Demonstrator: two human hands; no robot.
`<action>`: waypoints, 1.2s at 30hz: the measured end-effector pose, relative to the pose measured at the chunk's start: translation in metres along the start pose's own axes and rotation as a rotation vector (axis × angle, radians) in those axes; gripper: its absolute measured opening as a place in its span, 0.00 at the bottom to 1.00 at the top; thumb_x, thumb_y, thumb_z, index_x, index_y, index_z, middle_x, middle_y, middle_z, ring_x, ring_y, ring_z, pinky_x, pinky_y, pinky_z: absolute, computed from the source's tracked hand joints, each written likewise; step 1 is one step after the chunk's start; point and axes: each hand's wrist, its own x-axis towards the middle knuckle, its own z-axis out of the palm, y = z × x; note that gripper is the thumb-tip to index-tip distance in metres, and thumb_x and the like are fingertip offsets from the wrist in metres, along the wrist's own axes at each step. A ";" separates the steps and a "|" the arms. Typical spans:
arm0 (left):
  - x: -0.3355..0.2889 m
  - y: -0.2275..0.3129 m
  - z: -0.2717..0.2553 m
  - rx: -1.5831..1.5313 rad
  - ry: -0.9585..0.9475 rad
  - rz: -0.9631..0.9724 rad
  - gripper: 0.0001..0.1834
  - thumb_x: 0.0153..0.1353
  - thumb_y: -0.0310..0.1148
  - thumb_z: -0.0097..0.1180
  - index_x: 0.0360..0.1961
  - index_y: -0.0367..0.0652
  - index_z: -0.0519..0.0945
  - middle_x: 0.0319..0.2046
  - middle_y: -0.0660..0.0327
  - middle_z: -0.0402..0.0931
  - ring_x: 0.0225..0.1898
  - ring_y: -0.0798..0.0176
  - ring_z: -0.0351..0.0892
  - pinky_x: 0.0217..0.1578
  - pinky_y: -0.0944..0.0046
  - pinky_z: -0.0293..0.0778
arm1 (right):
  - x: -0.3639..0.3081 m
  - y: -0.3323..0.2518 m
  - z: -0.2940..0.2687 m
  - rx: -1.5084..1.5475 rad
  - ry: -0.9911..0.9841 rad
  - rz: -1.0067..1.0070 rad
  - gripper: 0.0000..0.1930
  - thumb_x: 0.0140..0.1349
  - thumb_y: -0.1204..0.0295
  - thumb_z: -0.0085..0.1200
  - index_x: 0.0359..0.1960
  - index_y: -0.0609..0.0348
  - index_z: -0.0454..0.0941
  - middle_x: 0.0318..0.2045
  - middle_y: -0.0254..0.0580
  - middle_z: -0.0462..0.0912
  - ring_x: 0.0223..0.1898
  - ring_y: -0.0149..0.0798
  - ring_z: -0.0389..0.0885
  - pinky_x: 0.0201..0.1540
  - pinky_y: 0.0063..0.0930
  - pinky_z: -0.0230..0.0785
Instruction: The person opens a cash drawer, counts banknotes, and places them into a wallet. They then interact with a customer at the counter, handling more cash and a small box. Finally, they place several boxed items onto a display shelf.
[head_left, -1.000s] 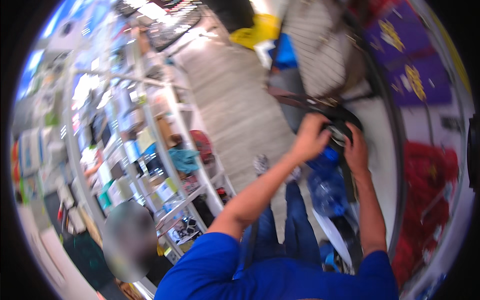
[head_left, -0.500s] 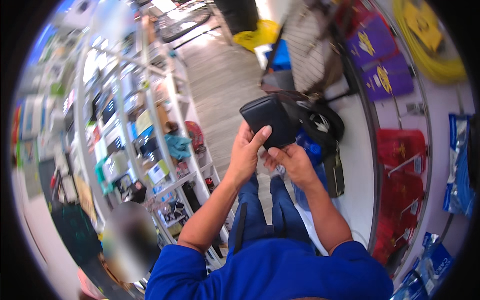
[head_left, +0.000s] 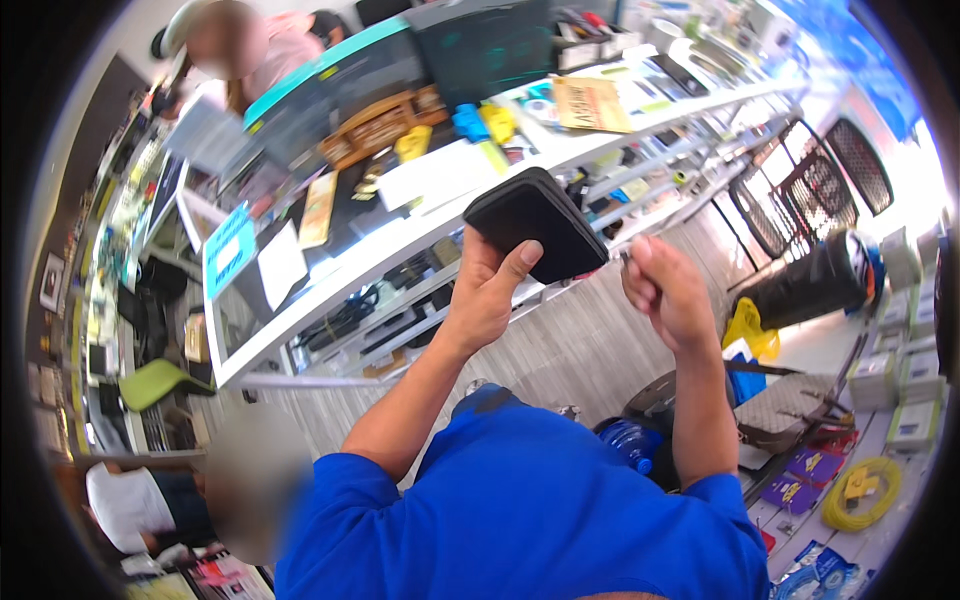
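A black zip case (head_left: pixel 540 225), wallet-like with rounded corners, is gripped in my left hand (head_left: pixel 490 285). The thumb lies across its upper face and the fingers are underneath. The case is tilted, its rim turned toward the right. Just off the case's right corner, my right hand (head_left: pixel 665 290) is closed in a pinch. A small dark bit shows at those fingertips, too blurred to name. Beyond the case runs a white-edged glass counter (head_left: pixel 385 262) with papers and goods on it.
A brown paper packet (head_left: pixel 592 104) and yellow and blue items lie on the counter. Black mesh chairs (head_left: pixel 818 190) stand at right, near a black cylinder (head_left: pixel 800 290). A patterned bag (head_left: pixel 785 412) and blue water bottle (head_left: pixel 630 440) are at lower right. People are at left, one in pink (head_left: pixel 275 50).
My view has swung left from the aisle and wall display to the counter. My right hand has come off the case's lower edge and moved to its right, fingers pinched.
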 end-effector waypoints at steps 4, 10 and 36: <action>-0.042 0.035 -0.077 0.463 0.094 0.124 0.29 0.73 0.30 0.58 0.69 0.41 0.60 0.62 0.56 0.71 0.64 0.63 0.69 0.66 0.59 0.63 | 0.075 -0.006 0.121 -0.408 -0.148 -0.002 0.18 0.75 0.59 0.51 0.29 0.58 0.76 0.19 0.25 0.69 0.20 0.22 0.62 0.24 0.21 0.55; -0.067 0.093 -0.154 0.977 -0.053 0.044 0.28 0.71 0.28 0.54 0.68 0.32 0.61 0.60 0.35 0.72 0.65 0.33 0.69 0.65 0.49 0.66 | 0.107 0.017 0.288 -1.528 -0.465 -0.604 0.15 0.66 0.61 0.55 0.27 0.60 0.80 0.22 0.53 0.81 0.28 0.60 0.80 0.34 0.50 0.70; -0.048 0.093 -0.213 -0.550 0.410 -0.103 0.32 0.75 0.58 0.43 0.67 0.44 0.72 0.59 0.56 0.79 0.59 0.57 0.82 0.61 0.52 0.79 | 0.148 0.115 0.235 -0.250 -0.294 -0.158 0.26 0.75 0.69 0.54 0.72 0.59 0.67 0.66 0.50 0.73 0.66 0.37 0.72 0.67 0.34 0.65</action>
